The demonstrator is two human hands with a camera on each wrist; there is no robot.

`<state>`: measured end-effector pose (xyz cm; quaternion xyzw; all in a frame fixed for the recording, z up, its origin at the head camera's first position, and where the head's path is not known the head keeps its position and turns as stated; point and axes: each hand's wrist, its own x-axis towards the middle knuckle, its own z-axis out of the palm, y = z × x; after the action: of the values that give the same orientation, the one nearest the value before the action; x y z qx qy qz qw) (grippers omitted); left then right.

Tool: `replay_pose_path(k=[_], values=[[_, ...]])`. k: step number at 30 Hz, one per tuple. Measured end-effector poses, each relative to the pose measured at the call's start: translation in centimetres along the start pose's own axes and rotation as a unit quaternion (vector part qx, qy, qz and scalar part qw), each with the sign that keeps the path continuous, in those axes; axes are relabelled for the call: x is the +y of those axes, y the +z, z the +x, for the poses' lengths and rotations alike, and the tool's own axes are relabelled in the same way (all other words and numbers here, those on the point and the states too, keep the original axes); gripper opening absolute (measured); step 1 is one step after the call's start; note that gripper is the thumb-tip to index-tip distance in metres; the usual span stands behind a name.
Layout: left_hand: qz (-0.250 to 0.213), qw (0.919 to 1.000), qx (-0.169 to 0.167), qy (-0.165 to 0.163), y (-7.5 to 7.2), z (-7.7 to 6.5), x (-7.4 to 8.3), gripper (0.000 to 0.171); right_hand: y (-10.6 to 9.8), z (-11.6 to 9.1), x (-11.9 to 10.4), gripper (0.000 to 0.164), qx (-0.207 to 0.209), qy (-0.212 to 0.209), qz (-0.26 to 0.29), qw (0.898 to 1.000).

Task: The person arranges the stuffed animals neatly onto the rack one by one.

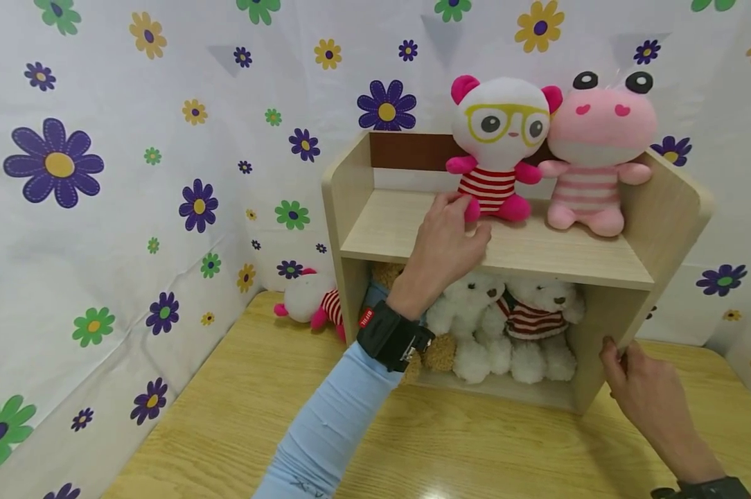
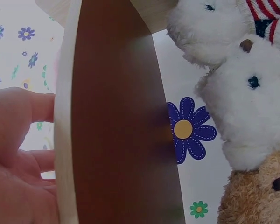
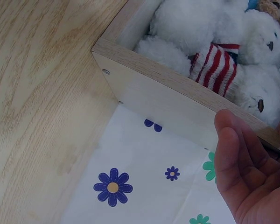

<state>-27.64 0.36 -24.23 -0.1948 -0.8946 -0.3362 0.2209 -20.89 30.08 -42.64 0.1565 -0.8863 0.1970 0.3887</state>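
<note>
A small wooden shelf unit [image 1: 400,256] stands on the table. On its upper board sit a panda plush [image 1: 500,128] with yellow glasses and a pink plush [image 1: 603,135] with raised eyes. My left hand [image 1: 447,242] is over that board's front edge, fingertips beside the panda's pink foot, thumb spread apart. Whether they touch the foot cannot be told. My right hand [image 1: 652,398] holds the front edge of the right side panel, thumb on the front and bent fingers [image 3: 228,149] on the outer side. Below sit white bears [image 1: 472,326] and a brown bear [image 2: 268,184], partly hidden by my arm.
Another panda plush [image 1: 307,298] lies on the table against the shelf's left side. The wooden table [image 1: 226,416] extends in front, and flower-printed cloth [image 1: 132,242] covers the walls behind and to the left.
</note>
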Motion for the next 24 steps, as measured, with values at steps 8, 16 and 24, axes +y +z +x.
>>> replay_pose_path(k=[8,16,24], values=[[-0.011,0.9998,-0.013,-0.011,0.2,-0.1,-0.1,0.019,0.0,0.0,-0.2,0.031,-0.007,0.01,0.003,1.0],[0.038,0.9987,-0.021,-0.027,-0.6,-0.5,0.1,0.052,0.0,0.1,-0.2,0.029,-0.012,-0.001,-0.005,1.0],[0.025,0.9989,0.002,0.039,-1.7,-2.3,0.3,0.043,0.0,0.1,-0.1,0.026,-0.01,0.007,0.002,1.0]])
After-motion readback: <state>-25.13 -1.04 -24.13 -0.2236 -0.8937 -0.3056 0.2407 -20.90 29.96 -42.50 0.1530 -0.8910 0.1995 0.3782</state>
